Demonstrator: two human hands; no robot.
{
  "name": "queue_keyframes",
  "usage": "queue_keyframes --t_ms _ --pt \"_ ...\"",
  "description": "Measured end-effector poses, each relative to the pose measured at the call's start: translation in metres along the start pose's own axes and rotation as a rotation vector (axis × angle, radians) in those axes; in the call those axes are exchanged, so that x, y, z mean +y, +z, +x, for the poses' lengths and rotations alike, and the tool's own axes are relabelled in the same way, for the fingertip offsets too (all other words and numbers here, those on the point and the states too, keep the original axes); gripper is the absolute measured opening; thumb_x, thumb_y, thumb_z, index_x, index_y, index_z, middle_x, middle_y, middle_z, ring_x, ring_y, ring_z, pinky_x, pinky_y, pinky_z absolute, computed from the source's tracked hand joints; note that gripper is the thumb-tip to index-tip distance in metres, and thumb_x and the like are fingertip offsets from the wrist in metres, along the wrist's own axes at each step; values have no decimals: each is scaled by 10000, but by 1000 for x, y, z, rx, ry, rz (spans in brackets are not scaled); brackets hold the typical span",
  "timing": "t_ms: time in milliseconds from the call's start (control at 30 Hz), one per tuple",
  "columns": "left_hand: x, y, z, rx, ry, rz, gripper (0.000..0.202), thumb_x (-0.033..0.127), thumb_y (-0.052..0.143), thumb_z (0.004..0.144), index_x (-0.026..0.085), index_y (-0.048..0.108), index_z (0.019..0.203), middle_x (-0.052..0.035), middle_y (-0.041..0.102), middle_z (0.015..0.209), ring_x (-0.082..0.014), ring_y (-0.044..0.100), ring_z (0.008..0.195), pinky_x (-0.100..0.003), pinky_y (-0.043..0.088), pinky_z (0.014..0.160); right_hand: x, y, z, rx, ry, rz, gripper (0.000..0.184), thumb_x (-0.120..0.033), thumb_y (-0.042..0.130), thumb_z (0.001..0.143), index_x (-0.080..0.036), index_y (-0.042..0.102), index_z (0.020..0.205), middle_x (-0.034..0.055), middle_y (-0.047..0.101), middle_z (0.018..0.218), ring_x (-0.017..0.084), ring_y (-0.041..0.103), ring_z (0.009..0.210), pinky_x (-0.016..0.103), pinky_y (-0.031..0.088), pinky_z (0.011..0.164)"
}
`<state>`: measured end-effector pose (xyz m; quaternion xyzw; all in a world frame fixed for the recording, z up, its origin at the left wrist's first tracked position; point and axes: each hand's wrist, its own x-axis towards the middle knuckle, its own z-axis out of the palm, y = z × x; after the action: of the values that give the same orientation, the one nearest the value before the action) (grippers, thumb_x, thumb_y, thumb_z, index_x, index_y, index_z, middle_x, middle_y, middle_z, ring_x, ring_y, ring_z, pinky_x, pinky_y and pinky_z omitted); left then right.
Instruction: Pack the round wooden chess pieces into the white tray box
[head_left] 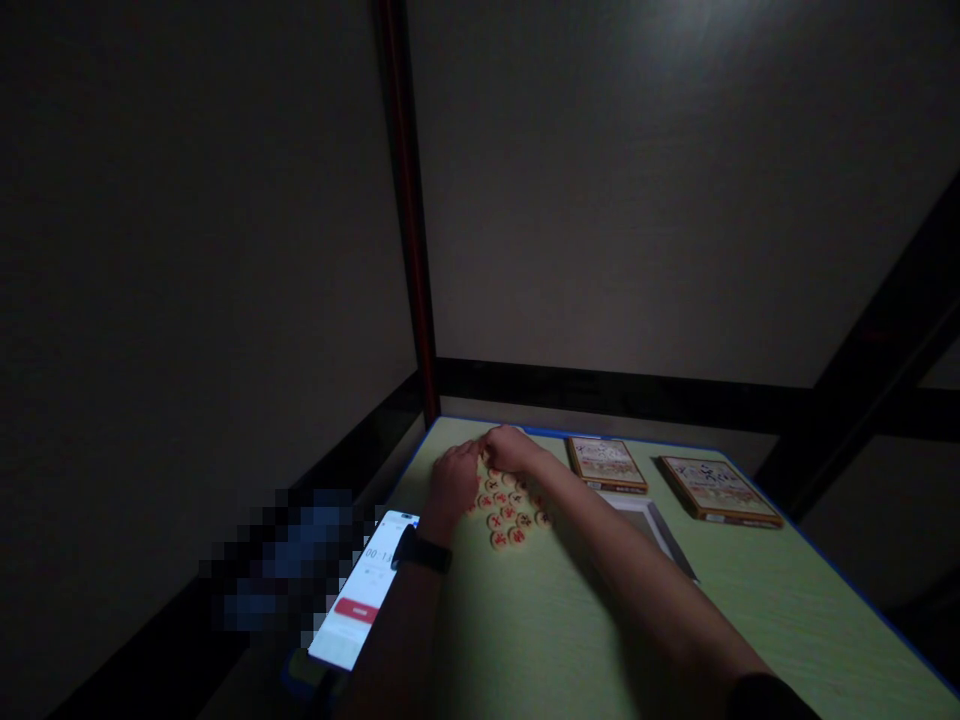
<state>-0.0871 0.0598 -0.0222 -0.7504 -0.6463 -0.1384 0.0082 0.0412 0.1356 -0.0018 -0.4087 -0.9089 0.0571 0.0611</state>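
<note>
Round wooden Chinese chess pieces [508, 512] with red and dark characters lie spread on the green table [517, 610]. At the far edge of the spread, my left hand [456, 477] and my right hand [508, 448] meet, their fingertips close together. Both hands have their fingers bent inward and closed. Whatever lies between the fingertips is hidden by the hands. The right forearm crosses over the right side of the pieces and covers some of them. A dark band [422, 550] is on my left wrist.
A lit phone [358, 590] with a timer lies at the table's left edge. Two flat printed boxes [607, 463], [720, 488] rest at the right. A pale open tray [652, 530] is partly behind my right forearm. Walls stand behind and at left.
</note>
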Motion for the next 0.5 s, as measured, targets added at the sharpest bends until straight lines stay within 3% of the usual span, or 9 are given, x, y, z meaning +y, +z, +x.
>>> queue_keyframes --t_ms 167,300,500 --pt "-4 5 3 -56 -40 24 391 69 384 923 154 607 1233 -125 669 1230 -207 612 1144 -303 444 988 9 -3 -5 55 29 118 379 -74 552 772 -183 749 1077 73 757 1051 198 676 979 216 452 806" --pt "-2 1 4 -68 -66 32 333 119 426 936 181 625 1196 -113 688 1171 -201 637 1113 -317 463 959 25 -10 -11 89 117 209 439 -38 499 780 -133 707 1155 59 757 961 163 682 862 191 457 704" --pt "2 -3 5 -54 -113 54 256 176 471 945 172 628 1148 -109 699 1129 -213 653 1067 -317 475 894 51 -12 -26 58 190 284 382 18 518 723 -108 737 1010 39 750 823 126 661 735 168 437 624"
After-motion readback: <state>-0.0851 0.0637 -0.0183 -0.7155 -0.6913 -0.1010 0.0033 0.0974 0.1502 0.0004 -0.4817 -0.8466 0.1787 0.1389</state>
